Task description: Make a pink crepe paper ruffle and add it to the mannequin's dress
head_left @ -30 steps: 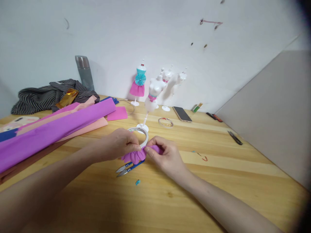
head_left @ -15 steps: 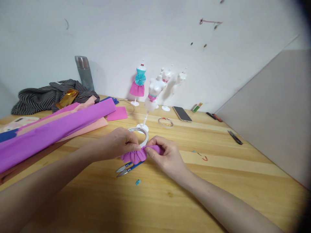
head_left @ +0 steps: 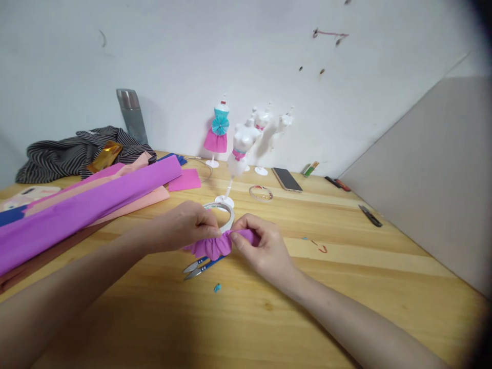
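Note:
A strip of purple crepe paper (head_left: pixel 212 249), gathered into ruffles along its upper edge, is pinched between my two hands. My left hand (head_left: pixel 192 220) is closed on the ruffled part. Thumb and fingers of my right hand (head_left: pixel 261 245) grip the same strip close beside it, with its smoother end running into the palm. Just behind the fingers is a white-edged roll of tape (head_left: pixel 230 214), partly covered by my left hand. Blue-handled thread snips (head_left: pixel 202 270) lie on the table under the strip, their handles partly hidden.
Small white mannequins (head_left: pixel 244 138) stand toward the wall, one in a pink skirt (head_left: pixel 216 142). Crepe paper rolls (head_left: pixel 88 205), striped cloth (head_left: pixel 57 154) and a bottle (head_left: pixel 132 118) are left. Rightward lie a phone (head_left: pixel 287 179), a wire ring (head_left: pixel 261 193) and a cutter (head_left: pixel 370 216).
The view has shifted very slightly. Both hands keep their pinch on the purple strip, and its ruffles spread a little farther left under my left hand.

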`<state>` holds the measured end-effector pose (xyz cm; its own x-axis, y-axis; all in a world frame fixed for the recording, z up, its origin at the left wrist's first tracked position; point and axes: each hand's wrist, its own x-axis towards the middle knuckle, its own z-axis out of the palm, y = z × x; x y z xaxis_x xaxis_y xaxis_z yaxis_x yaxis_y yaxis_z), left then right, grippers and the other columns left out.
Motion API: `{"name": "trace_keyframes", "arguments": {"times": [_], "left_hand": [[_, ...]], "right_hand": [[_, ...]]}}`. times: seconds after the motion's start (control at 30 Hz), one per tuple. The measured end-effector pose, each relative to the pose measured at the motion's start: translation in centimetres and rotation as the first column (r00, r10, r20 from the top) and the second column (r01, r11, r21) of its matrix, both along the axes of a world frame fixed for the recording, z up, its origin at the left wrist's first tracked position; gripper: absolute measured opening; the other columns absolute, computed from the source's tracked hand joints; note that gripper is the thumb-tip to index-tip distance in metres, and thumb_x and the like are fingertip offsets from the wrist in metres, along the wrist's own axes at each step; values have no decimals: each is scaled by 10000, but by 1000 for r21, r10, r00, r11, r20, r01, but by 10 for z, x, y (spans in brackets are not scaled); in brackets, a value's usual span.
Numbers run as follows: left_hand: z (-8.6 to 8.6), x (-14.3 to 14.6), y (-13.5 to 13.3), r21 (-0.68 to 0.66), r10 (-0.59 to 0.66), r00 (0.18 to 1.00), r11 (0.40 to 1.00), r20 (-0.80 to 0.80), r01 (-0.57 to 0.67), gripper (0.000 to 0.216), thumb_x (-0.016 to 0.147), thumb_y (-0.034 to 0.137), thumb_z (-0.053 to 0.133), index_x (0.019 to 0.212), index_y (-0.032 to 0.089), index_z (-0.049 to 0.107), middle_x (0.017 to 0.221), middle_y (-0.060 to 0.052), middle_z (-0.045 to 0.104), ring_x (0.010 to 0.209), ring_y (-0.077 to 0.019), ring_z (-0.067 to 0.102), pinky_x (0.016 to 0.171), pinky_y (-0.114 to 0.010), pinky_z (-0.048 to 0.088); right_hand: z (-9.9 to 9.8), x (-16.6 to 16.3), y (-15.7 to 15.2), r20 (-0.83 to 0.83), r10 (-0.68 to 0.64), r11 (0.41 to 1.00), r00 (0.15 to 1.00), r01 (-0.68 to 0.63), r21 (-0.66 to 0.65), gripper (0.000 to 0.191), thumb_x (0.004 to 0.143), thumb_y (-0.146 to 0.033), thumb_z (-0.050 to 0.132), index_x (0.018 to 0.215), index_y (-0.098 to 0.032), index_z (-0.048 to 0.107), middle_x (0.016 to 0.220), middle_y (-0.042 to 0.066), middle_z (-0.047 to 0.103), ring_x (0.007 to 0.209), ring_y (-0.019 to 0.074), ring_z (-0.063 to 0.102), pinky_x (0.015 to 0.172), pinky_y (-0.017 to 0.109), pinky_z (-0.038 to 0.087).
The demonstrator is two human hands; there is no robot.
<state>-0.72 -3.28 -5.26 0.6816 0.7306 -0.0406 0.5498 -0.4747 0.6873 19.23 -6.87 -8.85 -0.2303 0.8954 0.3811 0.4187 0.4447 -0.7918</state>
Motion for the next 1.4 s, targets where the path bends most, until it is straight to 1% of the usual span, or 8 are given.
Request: {"name": "trace_keyframes", "arguments": {"times": [0.23, 0.4, 0.53, 0.67, 0.97, 1.2, 1.33, 1.4], "left_hand": [[-2, -2, 4, -30, 15, 1000, 999, 7, -14, 367, 813, 366, 490, 525, 171, 374, 509, 44, 325, 503, -89, 314, 494, -242, 205], [0, -2, 3, -62, 13, 1000, 998, 25, -11, 366, 814, 352, 503, 519, 170, 385, 493, 49, 334, 493, -86, 314, 483, -232, 209], [1, -1, 2, -19, -21, 999, 1000, 38, 22, 373, 820, 351, 502, 521, 170, 372, 505, 49, 324, 508, -86, 313, 486, -227, 216], [2, -1, 1, 6, -27, 999, 1000, 18, 26, 374, 826, 349, 492, 526, 171, 357, 509, 47, 321, 512, -86, 309, 487, -227, 221], [-1, -4, 4, -63, -6, 1000, 998, 23, 7, 358, 829, 332, 498, 526, 166, 405, 497, 48, 356, 497, -85, 308, 486, -234, 199], [1, -2, 3, -62, 15, 1000, 998, 22, -14, 366, 825, 339, 515, 529, 171, 380, 510, 53, 306, 502, -84, 276, 476, -238, 189], [1, -2, 3, -64, 18, 1000, 998, 6, -17, 355, 824, 327, 504, 530, 170, 382, 520, 54, 293, 509, -85, 268, 485, -240, 187], [1, -2, 4, -34, 7, 1000, 999, 7, -7, 368, 826, 330, 501, 523, 172, 363, 517, 53, 290, 508, -84, 268, 481, -237, 188]], "right_hand": [[-1, -2, 0, -9, -7, 997, 1000, 8, 82, 142, 774, -215, 577, 642, -181, 535, 552, -39, 507, 487, 89, 409, 489, 219, 352], [-3, -2, -2, -1, 1, 999, 1000, -1, 39, 132, 775, -230, 572, 655, -180, 553, 558, -29, 521, 494, 95, 421, 484, 222, 352], [-2, -2, -1, 0, -9, 1000, 1000, 9, 17, 149, 771, -239, 579, 638, -188, 538, 536, -41, 489, 487, 94, 402, 480, 221, 347], [0, -3, 0, -11, -1, 1000, 1000, 1, 28, 178, 769, -246, 590, 615, -190, 520, 533, -44, 473, 486, 93, 401, 486, 224, 352], [-1, 0, 0, -20, 16, 1000, 1000, -15, 14, 133, 792, -234, 574, 711, -158, 648, 610, 11, 645, 534, 119, 529, 515, 230, 405], [-2, -2, 0, -30, -48, 999, 998, 48, 6, 143, 769, -256, 613, 663, -164, 637, 579, 11, 643, 507, 117, 520, 495, 227, 409], [-3, -3, -3, -21, -25, 1000, 999, 26, 9, 136, 781, -249, 600, 686, -168, 654, 621, 23, 674, 535, 129, 558, 524, 236, 434], [-3, -3, -3, -34, -10, 1000, 999, 10, 7, 131, 784, -243, 594, 701, -168, 662, 643, 25, 685, 556, 134, 576, 536, 237, 442]]}}
